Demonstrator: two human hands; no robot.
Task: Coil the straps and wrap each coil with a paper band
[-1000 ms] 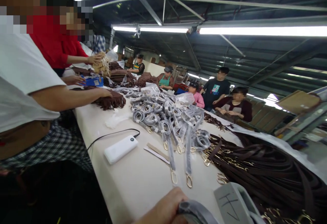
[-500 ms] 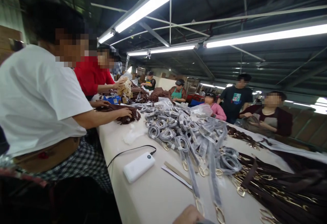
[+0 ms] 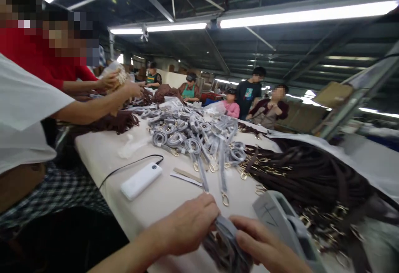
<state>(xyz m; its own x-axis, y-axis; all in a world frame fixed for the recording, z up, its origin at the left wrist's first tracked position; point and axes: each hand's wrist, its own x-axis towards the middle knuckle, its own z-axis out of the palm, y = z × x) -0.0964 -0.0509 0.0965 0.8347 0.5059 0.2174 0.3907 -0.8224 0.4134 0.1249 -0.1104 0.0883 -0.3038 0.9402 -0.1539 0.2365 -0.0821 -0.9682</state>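
Near the front edge of the table (image 3: 174, 194), my left hand (image 3: 188, 221) is closed around one side of a coiled strap (image 3: 230, 237) with a greyish, plastic-like covering. My right hand (image 3: 262, 239) grips the opposite side, thumb and fingers pressed on the coil. Brown material shows under the coil, partly cut off by the lower frame edge. Just right of my right hand stands a grey tape dispenser (image 3: 277, 215) with dark marks on its side. Beyond my hands, two grey straps with gold clasps (image 3: 225, 198) trail from a heap of coiled grey straps (image 3: 193, 134).
A white power bank (image 3: 141, 181) with a black cable lies to the left. Flat strips (image 3: 187, 176) rest near the middle. Brown straps (image 3: 299, 169) with gold hardware cover the right side. A co-worker's arm (image 3: 93, 109) reaches across at left; several people are farther back.
The view has swung right and down. Both my hands now show, holding the coiled strap; earlier only part of one hand showed at the bottom. The co-worker's arm at left has lifted off the brown pile.
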